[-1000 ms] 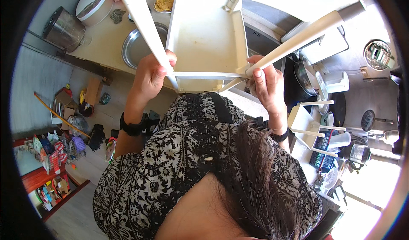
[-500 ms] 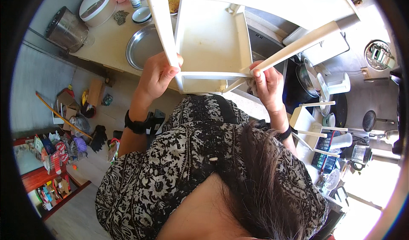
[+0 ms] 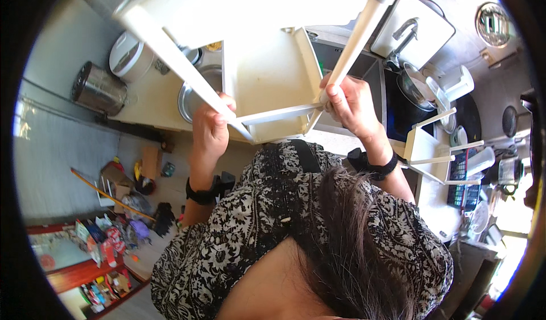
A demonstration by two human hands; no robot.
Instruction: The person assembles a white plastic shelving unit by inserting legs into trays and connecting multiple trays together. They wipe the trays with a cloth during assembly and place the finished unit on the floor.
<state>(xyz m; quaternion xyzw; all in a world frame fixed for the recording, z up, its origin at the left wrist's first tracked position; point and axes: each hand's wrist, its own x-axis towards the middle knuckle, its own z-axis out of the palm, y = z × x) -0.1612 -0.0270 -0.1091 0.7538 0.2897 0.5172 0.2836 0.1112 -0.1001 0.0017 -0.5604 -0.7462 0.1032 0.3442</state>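
Note:
Both my hands hold a white rack with round tubular legs (image 3: 176, 67) and a broad white panel (image 3: 244, 13), bright with glare, at the top of the view. My left hand (image 3: 210, 127) is closed round the lower end of the left leg, thumb against the tube. Around the right leg, where a thin white crossbar (image 3: 278, 113) meets it, my right hand (image 3: 354, 107) is closed. Beyond the crossbar is a cream tray-like piece with raised rims (image 3: 273, 64); whether it joins the rack I cannot tell. Black bands circle both wrists.
A steel plate (image 3: 187, 103), a white lidded pot (image 3: 124, 55) and a dark cylinder (image 3: 94, 87) stand on the left counter. To the right are a tap (image 3: 406, 30), a pan (image 3: 415, 87), a small legged rack (image 3: 424, 149) and a dark basket (image 3: 463, 181). Bags clutter the floor at left.
The rack has turned in my hands: its left leg now slants up to the left, its right leg stands steeper, and the panel has shifted left. Both hands keep their hold.

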